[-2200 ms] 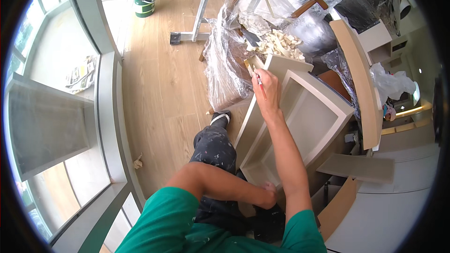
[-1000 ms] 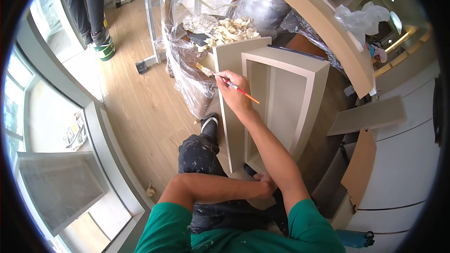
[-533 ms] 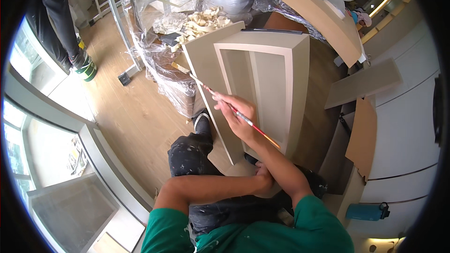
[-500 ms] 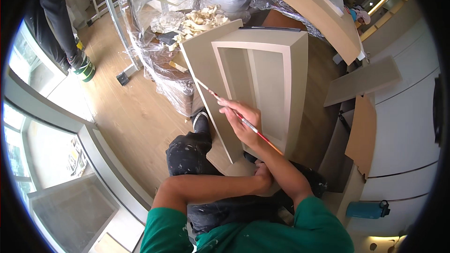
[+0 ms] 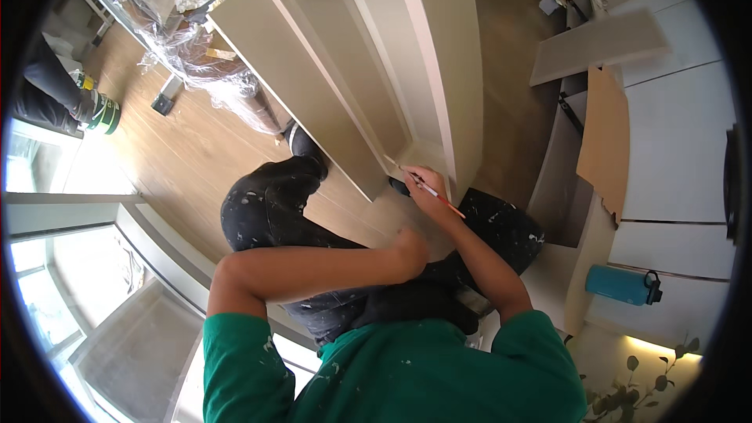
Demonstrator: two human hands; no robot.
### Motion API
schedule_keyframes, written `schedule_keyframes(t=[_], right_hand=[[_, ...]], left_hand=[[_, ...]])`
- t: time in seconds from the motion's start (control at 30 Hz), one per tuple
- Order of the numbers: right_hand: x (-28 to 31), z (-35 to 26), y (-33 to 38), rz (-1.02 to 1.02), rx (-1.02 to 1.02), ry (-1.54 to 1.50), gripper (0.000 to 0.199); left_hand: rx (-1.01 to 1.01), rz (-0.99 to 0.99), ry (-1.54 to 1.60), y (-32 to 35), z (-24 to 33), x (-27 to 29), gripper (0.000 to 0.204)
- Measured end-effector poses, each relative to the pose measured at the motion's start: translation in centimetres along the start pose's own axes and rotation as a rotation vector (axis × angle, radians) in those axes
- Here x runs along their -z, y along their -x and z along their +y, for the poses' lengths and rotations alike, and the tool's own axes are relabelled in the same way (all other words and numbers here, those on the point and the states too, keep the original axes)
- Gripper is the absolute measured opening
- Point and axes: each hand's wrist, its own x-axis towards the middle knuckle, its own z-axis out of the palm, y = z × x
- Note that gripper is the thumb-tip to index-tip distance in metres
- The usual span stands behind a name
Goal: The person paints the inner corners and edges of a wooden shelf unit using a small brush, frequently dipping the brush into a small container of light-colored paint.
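Observation:
My right hand (image 5: 428, 188) pinches a thin paintbrush (image 5: 449, 204) with a red and white handle. The pale tip points at the lower inner corner of a raised frame on a beige cabinet-like piece (image 5: 294, 98). Whether the bristles touch the surface is too small to tell. The piece stands in front of me, its recessed panel surrounded by the lighter frame (image 5: 429, 47). My left hand (image 5: 411, 254) is curled into a fist beside my right forearm, above my lap. Its fingers face away, so anything inside them is hidden.
Plastic-wrapped items (image 5: 200, 63) with crumpled masking scraps stand at the far left. Beyond them are another person's legs beside a green bucket (image 5: 104, 113). To the right are a loose board (image 5: 599, 47), cardboard (image 5: 603, 145) and a blue bottle (image 5: 617, 284). A glazed frame (image 5: 137, 345) lies lower left.
My right hand and brush have moved down along the frame, from the upper left edge to its near corner. My left hand has come away from the right forearm. The view has shifted.

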Motion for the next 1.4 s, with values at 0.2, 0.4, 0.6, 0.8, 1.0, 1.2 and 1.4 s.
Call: schedule_keyframes(t=[0.2, 0.4, 0.6, 0.8, 1.0, 1.2, 1.4], right_hand=[[-1.8, 6.4, -1.7, -0.012, -0.037, 0.105, 0.026], [-2.6, 10.3, -2.3, 0.008, -0.143, 0.142, 0.023], [-2.6, 11.7, -3.0, -0.028, -0.130, 0.172, 0.024], [-2.5, 11.5, -3.2, -0.078, -0.137, 0.181, 0.023], [-3.3, 13.3, -2.9, -0.059, -0.121, 0.098, 0.019], [-2.7, 12.9, -2.3, 0.015, -0.087, 0.006, 0.021], [-2.1, 11.4, -2.3, -0.036, -0.134, 0.052, 0.022]], left_hand=[[0.016, -0.086, 0.086, -0.5, -0.8, 0.6, 0.027], [-0.019, -0.067, 0.058, -0.2, -0.9, 0.6, 0.027], [-0.038, -0.150, -0.002, -0.4, -0.8, 0.9, 0.042], [-0.036, -0.188, -0.026, -0.4, -0.7, 1.0, 0.054], [-0.075, -0.215, -0.043, -0.3, -0.9, 1.2, 0.058], [-0.064, -0.230, -0.027, -0.4, -1.0, 1.3, 0.059], [-0.064, -0.232, -0.051, -0.8, -0.9, 1.0, 0.060]])
